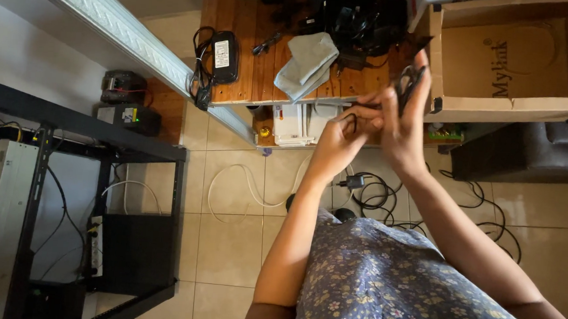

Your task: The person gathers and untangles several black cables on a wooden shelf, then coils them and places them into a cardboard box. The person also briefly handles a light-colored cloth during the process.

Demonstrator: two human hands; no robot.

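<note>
Both my hands are raised together over the edge of a wooden table [249,78]. My right hand [401,117] grips a coiled black cable [408,82] between thumb and fingers. My left hand [341,133] pinches a thin black strand of the same cable [354,121] just beside the right hand. The two hands touch. Most of the cable coil is hidden behind my right fingers.
On the table lie a black power adapter [224,56], a folded grey cloth [306,63] and a heap of black gear [358,16]. An open cardboard box [513,62] stands at right. A black metal rack [99,168] is at left. Cables [374,194] trail across the tiled floor.
</note>
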